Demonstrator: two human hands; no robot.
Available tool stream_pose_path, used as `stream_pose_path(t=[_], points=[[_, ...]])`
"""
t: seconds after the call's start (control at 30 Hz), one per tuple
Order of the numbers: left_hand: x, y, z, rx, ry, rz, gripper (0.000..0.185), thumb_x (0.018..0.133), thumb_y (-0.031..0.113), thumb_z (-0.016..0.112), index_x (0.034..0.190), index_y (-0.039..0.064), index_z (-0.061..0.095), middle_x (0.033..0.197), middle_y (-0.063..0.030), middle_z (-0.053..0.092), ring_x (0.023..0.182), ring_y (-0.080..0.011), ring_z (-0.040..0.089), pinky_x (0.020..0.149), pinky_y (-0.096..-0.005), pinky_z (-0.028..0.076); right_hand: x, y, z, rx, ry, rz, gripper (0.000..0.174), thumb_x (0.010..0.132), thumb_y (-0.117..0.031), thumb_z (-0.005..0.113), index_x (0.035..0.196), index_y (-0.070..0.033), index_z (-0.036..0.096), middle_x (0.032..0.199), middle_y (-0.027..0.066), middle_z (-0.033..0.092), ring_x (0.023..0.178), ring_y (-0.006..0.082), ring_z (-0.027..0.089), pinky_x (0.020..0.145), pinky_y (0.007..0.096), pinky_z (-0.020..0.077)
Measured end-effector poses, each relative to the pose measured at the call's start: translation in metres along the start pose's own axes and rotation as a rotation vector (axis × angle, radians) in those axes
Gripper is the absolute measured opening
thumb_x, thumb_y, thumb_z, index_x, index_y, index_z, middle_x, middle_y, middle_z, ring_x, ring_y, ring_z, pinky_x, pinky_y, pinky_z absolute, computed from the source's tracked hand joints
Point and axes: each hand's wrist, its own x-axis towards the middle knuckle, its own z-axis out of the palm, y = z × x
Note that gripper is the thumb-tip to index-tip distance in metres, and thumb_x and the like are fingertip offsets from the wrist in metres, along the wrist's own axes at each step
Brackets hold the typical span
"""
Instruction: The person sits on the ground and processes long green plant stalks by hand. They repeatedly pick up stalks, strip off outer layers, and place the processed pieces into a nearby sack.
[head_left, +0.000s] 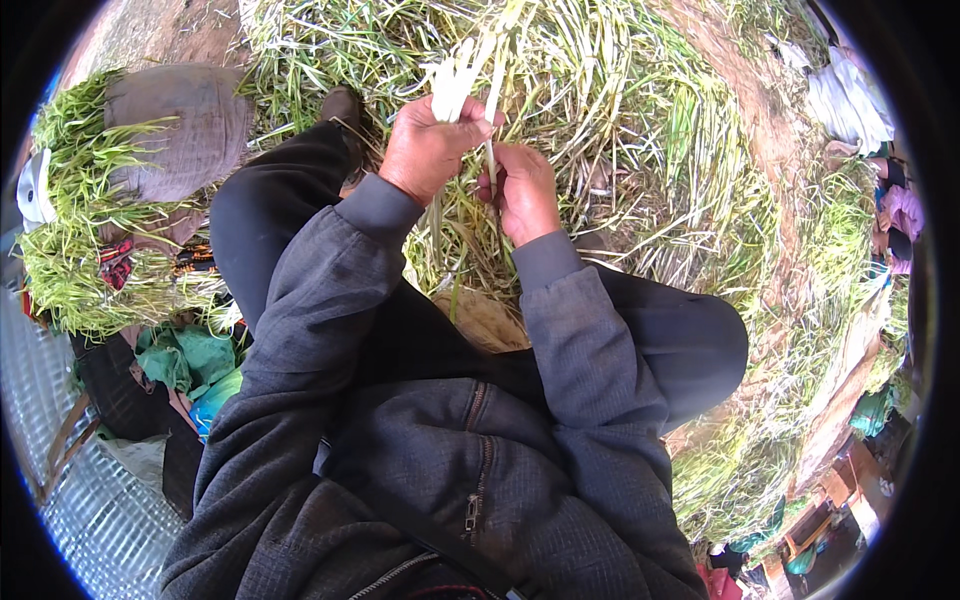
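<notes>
My left hand (431, 142) is closed round a small bunch of pale plant stalks (453, 84), whose bright white ends stick up past the fingers. Close beside it on the right, my right hand (523, 187) pinches a single pale stalk (492, 154) between thumb and fingers. The fingertips of both hands are nearly touching. Below and beyond them, a thick layer of loose green and yellowish stalks (600, 82) covers the ground. Some stalks hang down below my left hand.
Bundled green stalks (67, 247) lie at the left, partly under a greyish-brown cloth (184, 127). Green plastic bags (187, 356) are near my left side. Another person (892, 217) is partly visible at the far right, near a white cloth or sack (847, 101).
</notes>
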Motion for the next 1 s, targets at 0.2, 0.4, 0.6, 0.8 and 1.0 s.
stream_pose_path(t=[0.2,0.4,0.6,0.8,1.0], points=[[-0.002,0.007,0.0,-0.019,-0.076,0.034,0.009,0.092,0.005,0.069,0.101,0.006,0.071,0.086,-0.0044,0.073,0.054,-0.0024,0.05,0.048,-0.0197,0.038,0.001,-0.013,-0.014,0.123,-0.307,0.206,0.036,0.094,-0.038,0.069,0.108,-0.005,0.063,0.084,0.0081,0.067,0.071,0.0178,0.068,0.063,0.0322,0.055],[-0.01,0.014,0.001,-0.015,-0.227,-0.013,0.013,0.092,0.009,0.072,0.105,0.006,0.071,0.081,-0.0021,0.07,0.061,-0.0056,0.058,0.049,-0.0186,0.039,0.004,-0.02,-0.012,0.216,-0.477,0.073,0.048,0.092,-0.043,0.072,0.115,-0.001,0.063,0.09,0.0076,0.068,0.071,0.0151,0.064,0.065,0.0297,0.0544],[-0.014,0.017,0.002,-0.039,-0.261,-0.038,0.008,0.094,0.004,0.068,0.101,0.005,0.071,0.082,-0.0044,0.071,0.063,-0.011,0.066,0.049,-0.021,0.044,0.002,-0.021,-0.006,0.186,-0.614,0.068,0.075,0.077,-0.051,0.083,0.126,0.0,0.058,0.099,0.0032,0.067,0.074,0.0151,0.062,0.066,0.0295,0.053],[-0.02,0.018,0.007,0.012,-0.301,0.105,0.009,0.093,0.006,0.071,0.102,0.006,0.072,0.085,-0.0021,0.073,0.064,-0.0072,0.062,0.05,-0.0195,0.04,0.002,-0.028,0.009,0.159,-0.479,-0.077,0.045,0.085,-0.026,0.074,0.122,-0.004,0.061,0.105,0.0041,0.069,0.078,0.0128,0.059,0.062,0.0273,0.0482],[-0.016,0.036,-0.01,-0.031,-0.086,0.062,0.01,0.095,0.006,0.064,0.102,0.008,0.07,0.085,-0.005,0.074,0.052,-0.0037,0.045,0.047,-0.021,0.034,0.003,0.014,0.006,-0.469,-0.195,-0.283,0.013,0.091,0.002,0.058,0.092,-0.003,0.07,0.086,0.0048,0.07,0.069,0.0129,0.06,0.061,0.03,0.049]])
